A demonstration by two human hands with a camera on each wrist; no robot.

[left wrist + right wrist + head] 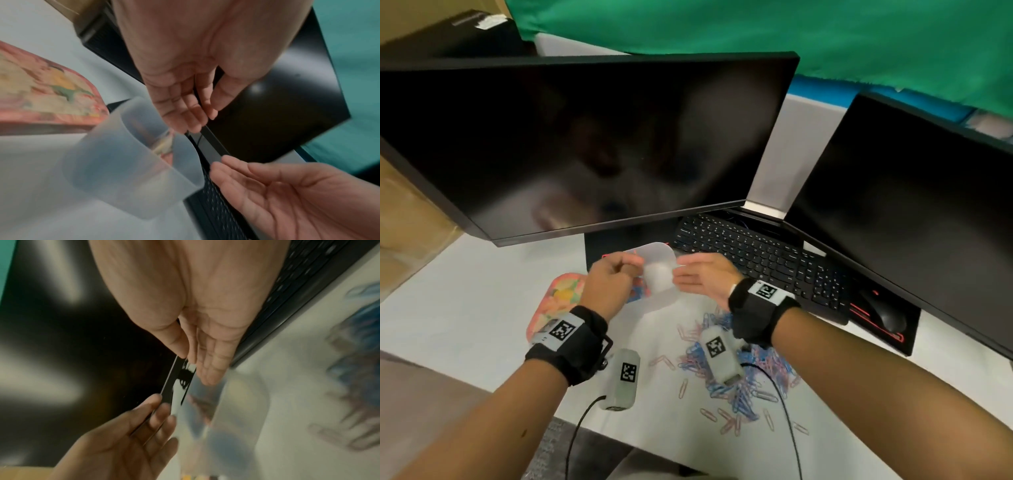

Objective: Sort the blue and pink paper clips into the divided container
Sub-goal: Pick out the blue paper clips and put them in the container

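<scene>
I see both forearms reaching forward, left hand (610,280) and right hand (705,278) facing each other, fingers loosely extended, apart.

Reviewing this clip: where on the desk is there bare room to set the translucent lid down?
Bare white desk lies left of the floral container, below the big monitor. A smaller patch sits between the wrists. Crowded: the paper clip pile near the front right, and the keyboard and mouse behind it.
</scene>
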